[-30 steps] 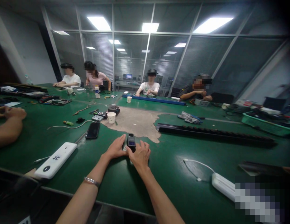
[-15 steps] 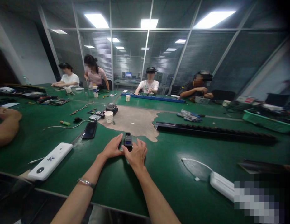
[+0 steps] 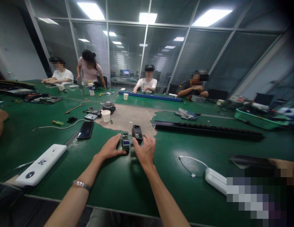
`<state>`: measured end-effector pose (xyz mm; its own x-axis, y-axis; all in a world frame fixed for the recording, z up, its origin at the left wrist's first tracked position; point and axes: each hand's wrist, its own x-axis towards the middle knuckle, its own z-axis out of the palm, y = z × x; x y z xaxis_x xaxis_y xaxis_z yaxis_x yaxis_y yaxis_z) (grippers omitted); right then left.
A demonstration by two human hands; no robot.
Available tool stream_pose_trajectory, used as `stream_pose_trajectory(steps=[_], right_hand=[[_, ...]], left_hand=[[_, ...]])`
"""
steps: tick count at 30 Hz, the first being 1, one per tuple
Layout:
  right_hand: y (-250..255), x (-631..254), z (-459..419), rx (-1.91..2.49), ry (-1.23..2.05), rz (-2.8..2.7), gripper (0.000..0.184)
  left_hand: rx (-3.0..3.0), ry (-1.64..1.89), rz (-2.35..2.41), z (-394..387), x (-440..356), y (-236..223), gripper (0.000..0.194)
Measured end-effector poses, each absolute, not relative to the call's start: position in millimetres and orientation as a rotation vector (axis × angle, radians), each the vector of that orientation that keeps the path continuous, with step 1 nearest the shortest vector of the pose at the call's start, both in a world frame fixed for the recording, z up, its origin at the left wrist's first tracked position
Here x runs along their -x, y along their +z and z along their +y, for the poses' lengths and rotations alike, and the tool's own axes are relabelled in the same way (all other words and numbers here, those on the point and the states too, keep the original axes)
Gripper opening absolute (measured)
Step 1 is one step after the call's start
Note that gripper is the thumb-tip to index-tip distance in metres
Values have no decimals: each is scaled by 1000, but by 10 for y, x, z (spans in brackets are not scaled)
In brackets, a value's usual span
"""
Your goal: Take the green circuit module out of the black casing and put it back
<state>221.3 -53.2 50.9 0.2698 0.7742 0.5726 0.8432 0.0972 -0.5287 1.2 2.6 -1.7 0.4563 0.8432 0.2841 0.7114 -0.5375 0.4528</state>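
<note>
My right hand (image 3: 147, 149) grips a black plastic casing (image 3: 137, 134) with rectangular openings in its face, holding it tilted just above the table. To its left stands a small green circuit board (image 3: 125, 142) with a dark blue screen, out of the casing. My left hand (image 3: 111, 146) is beside the board, thumb and fingers apart. Its thumb tip is close to the board's near edge; whether it touches I cannot tell. A bracelet (image 3: 81, 185) is on my left wrist.
On the green table (image 3: 109, 186) lie a black phone (image 3: 85, 130), a white power bank (image 3: 41, 165), a paper cup (image 3: 106, 116), a long black rail (image 3: 206, 130) and another white device with a cable (image 3: 215, 179). Green basket (image 3: 260, 121) stands right. Several people sit or stand around.
The black casing has come off the circuit board and moved right and up with my right hand. My left hand has stayed beside the board. The view has shifted slightly to the right.
</note>
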Motion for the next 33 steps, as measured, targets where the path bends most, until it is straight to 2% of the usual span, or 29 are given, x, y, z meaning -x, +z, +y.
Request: stream_pose_trajectory(steps=[13,23,26,33], right_hand=[[184,-2444,-638,1926,-77,-1584,42],[217,-2449,-682,1934,-166,-1597,68],[208,-2454,-673,1904,-167,-1595,63],[189,-2452,-646,1874,-136,-1579,44]], left_hand=[[-2502,651,1336,39,-3,-7,97],[-2525,595,1354,28,-16,26,100],[-2534,612,1350,47,-14,-8,104],[-2527,644,1348,36,-14,-7,100]])
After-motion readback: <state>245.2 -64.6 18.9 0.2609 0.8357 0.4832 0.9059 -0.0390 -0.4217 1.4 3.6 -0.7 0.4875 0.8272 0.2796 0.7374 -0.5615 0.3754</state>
